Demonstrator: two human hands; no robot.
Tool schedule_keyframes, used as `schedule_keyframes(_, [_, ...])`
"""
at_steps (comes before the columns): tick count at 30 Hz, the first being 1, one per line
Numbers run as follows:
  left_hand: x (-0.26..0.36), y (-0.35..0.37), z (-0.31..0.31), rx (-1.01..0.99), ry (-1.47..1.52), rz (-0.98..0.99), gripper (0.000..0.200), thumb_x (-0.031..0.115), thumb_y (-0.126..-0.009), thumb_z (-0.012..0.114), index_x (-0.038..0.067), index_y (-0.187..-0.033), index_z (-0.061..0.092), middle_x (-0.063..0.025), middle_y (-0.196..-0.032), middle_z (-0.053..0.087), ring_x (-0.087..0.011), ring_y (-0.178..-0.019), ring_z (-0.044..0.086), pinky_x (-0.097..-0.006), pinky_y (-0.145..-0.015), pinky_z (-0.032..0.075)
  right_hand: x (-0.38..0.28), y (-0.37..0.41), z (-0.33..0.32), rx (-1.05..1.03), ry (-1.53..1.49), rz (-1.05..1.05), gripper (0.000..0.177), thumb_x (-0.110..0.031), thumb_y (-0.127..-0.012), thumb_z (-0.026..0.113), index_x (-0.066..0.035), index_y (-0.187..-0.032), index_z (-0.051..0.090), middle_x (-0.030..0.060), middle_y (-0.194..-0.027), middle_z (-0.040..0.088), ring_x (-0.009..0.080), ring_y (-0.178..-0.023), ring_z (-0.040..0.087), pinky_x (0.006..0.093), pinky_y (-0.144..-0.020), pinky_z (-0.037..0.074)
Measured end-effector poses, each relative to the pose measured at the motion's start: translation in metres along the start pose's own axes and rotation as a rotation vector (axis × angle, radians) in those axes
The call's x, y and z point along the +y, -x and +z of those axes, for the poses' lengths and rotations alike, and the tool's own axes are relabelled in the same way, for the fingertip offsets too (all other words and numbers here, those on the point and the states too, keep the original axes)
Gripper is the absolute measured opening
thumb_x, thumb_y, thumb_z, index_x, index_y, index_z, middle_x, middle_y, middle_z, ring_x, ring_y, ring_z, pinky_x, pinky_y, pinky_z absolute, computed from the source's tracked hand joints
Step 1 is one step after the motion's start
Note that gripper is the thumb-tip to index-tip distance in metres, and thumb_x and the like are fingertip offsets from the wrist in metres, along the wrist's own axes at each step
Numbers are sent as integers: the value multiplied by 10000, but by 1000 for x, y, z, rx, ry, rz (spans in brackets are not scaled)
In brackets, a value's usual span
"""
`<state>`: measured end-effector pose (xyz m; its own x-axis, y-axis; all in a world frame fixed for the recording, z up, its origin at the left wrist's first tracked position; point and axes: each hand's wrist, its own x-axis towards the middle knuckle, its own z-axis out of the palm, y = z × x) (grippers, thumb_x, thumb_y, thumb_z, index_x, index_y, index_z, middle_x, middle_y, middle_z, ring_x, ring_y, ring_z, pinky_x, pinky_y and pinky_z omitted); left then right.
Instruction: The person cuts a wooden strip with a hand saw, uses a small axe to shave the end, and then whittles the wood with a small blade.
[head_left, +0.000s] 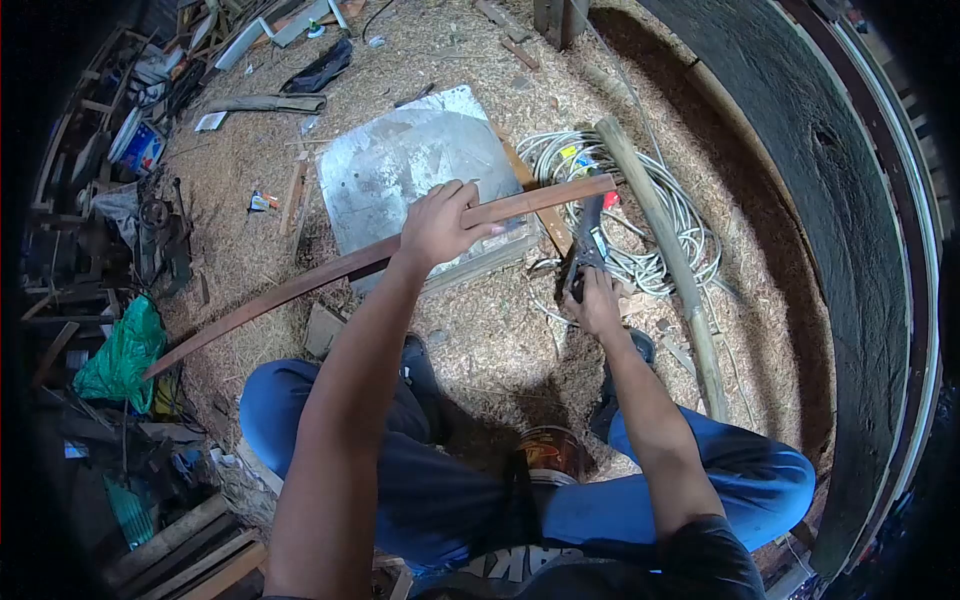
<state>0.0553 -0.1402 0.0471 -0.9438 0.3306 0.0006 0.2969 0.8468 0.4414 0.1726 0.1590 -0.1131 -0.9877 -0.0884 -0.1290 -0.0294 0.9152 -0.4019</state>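
My left hand is closed over a long reddish-brown wooden strip, which slants across the view from lower left to upper right. Below the strip, a scuffed metal plate lies on the ground. My right hand is wrapped round the lower end of a dark tool with a pale label. This tool points away from me, its far end close under the strip's right end. I cannot tell what kind of tool it is. Beside it lies a coil of pale cable.
A long pole lies over the coil. Wood shavings cover the ground. On the left are a green plastic bag and piled scraps. A big dark timber curves along the right. Between my legs stands a brown tub.
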Motion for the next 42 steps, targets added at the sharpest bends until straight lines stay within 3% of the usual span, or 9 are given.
schedule_keyframes(3, [-2, 0, 3, 20, -31, 47, 491, 545, -775, 737, 121, -967, 582, -74, -945, 589, -319, -941, 624, -464, -794, 492, -6, 3, -11, 95, -121, 47, 537, -307, -798, 718, -12, -1194, 508, 199, -1161, 569, 372, -1147, 493, 519, -1001, 278])
schedule_keyframes(4, [-2, 0, 4, 32, -30, 58, 497, 547, -766, 743, 129, -985, 585, -72, -955, 584, -317, -946, 622, -466, -799, 493, -10, 5, -18, 164, -151, 60, 397, -285, -860, 688, -4, -1090, 528, 188, -961, 614, 327, -963, 582, 445, -911, 381])
schedule_keyframes(5, [-3, 1, 6, 31, -27, 55, 497, 547, -766, 743, 129, -985, 585, -72, -955, 584, -317, -946, 622, -466, -799, 493, -9, 5, -20, 161, -149, 60, 397, -285, -860, 688, -4, -1090, 528, 188, -961, 614, 327, -963, 582, 445, -911, 381])
schedule_keyframes(8, [0, 0, 7, 70, -29, 69, 468, 521, -766, 754, 136, -982, 599, -68, -930, 586, -309, -937, 621, -458, -798, 494, -6, 4, -25, 374, -656, 195, 256, -255, -985, 590, -9, -924, 562, 45, -630, 523, 135, -594, 471, 292, -539, 380])
schedule_keyframes(12, [3, -2, 8, 99, 8, 93, 399, 460, -765, 768, 144, -958, 621, -57, -903, 591, -295, -924, 619, -439, -807, 497, -9, 7, -48, 509, -838, 332, 245, -240, -1011, 551, -10, -926, 567, -26, -668, 484, 66, -616, 434, 265, -531, 343])
schedule_keyframes(22, [16, -20, 20, 142, -19, 168, 370, 425, -773, 773, 129, -956, 647, -69, -878, 604, -292, -895, 627, -431, -768, 506, -48, 31, -104, 794, -1176, 285, 343, -234, -1049, 464, -57, -758, 506, -8, -657, 453, 77, -612, 402, 248, -567, 328])
schedule_keyframes(27, [21, -21, 17, 113, -22, 130, 370, 444, -778, 763, 139, -955, 654, -69, -887, 608, -295, -908, 627, -430, -776, 505, -86, 52, -132, 536, -1105, 217, 340, -267, -1039, 463, -42, -794, 534, 23, -691, 553, 80, -605, 455, 250, -575, 362])
schedule_keyframes(30, [25, -22, 12, 65, -8, 75, 345, 446, -787, 743, 149, -939, 654, -62, -890, 608, -294, -946, 623, -434, -807, 497, -104, 60, -117, 445, -1414, 197, 343, -281, -1032, 477, -35, -801, 540, 12, -640, 516, 74, -569, 432, 250, -538, 324])
schedule_keyframes(42, [17, -26, 20, 47, 28, 43, 153, 279, -883, 627, 137, -934, 655, -84, -881, 603, -310, -947, 609, -452, -822, 485, -118, 75, -83, 322, -1141, 156, 398, -265, -994, 493, -40, -666, 467, 10, -574, 448, 85, -532, 386, 261, -509, 290])
